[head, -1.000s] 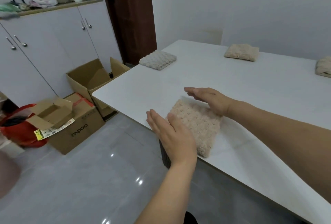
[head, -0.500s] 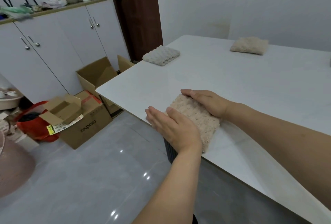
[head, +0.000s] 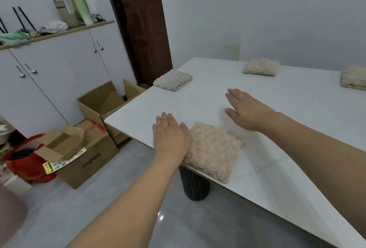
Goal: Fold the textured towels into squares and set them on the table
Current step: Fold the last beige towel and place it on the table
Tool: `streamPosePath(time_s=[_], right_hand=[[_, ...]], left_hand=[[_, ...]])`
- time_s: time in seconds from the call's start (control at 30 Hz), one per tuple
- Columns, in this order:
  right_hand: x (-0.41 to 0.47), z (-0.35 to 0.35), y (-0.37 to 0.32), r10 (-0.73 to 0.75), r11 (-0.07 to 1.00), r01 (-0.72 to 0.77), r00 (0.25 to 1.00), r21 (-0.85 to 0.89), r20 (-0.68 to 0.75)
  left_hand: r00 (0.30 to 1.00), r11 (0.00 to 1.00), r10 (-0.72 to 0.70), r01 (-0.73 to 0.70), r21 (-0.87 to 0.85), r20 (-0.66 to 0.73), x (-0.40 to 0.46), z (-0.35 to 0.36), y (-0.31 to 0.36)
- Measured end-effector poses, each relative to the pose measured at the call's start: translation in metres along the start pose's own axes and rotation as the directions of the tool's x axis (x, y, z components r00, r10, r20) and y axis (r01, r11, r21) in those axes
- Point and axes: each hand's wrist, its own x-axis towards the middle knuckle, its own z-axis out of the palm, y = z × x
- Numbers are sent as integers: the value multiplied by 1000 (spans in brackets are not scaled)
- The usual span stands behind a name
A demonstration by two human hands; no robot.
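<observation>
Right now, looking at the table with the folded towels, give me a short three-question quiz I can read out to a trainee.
1. How many folded towels lie on the white table?
2. True or false: the right hand grips the pink-beige towel.
3. Which towel lies nearest the cardboard boxes? A: the grey-white towel. B: the beige towel by the wall. C: the towel at the right edge of view.

Key:
1. Four.
2. False: the right hand is flat and clear of it, fingers straight, and the left hand is just as flat beside that towel's left edge.
3. A.
</observation>
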Motion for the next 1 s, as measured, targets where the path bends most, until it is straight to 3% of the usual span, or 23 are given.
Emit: streamPosePath(time_s=[0.13,0.33,0.47,0.6,0.77,1.0], right_hand=[[8,-8,4,129,978,-130,991,-161,-20],[39,-8,12,264,960,-257,963,-106,59],[65,-41,5,295,955,-294,948,-33,116],[85,-105,-15,316,948,-317,938,-16,144],[109,-177,-36,374,925,-379,909,-9,184],[144,-221,-15,426,905,-422,891,-58,157]], left_hand=[[978,957,205,-210,200,45,48,-14,10],[875,818,454,-483,312,167,110,-7,46],[854,790,475,-519,326,212,139,-33,62],[843,744,495,-536,399,210,173,-104,71],[820,732,527,-572,370,224,214,-186,90],[751,660,602,-659,360,271,277,-207,137]])
